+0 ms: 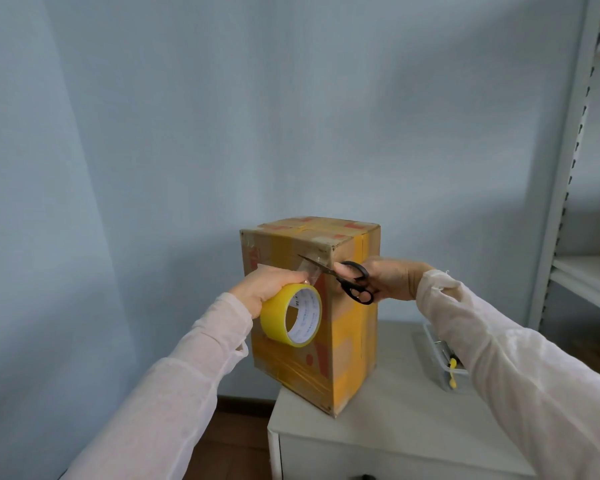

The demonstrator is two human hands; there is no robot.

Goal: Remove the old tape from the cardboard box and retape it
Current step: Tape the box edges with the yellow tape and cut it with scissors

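A tall cardboard box [347, 334] wrapped with yellowish tape stands upright on a white cabinet [395, 427]. My left hand [264, 287] grips a roll of yellow tape [290, 315] held against the box's left face, with a short clear strip running from the roll up to the box. My right hand [392, 278] holds black-handled scissors [343, 277], fingers through the loops. The blades point left and are parted around the tape strip near the box's upper front edge.
A clear plastic case [444, 362] with yellow parts lies on the cabinet's right side, partly behind my right sleeve. A grey metal shelving rack [568, 202] stands at the right. A blue-grey wall is behind; wooden floor shows at the lower left of the cabinet.
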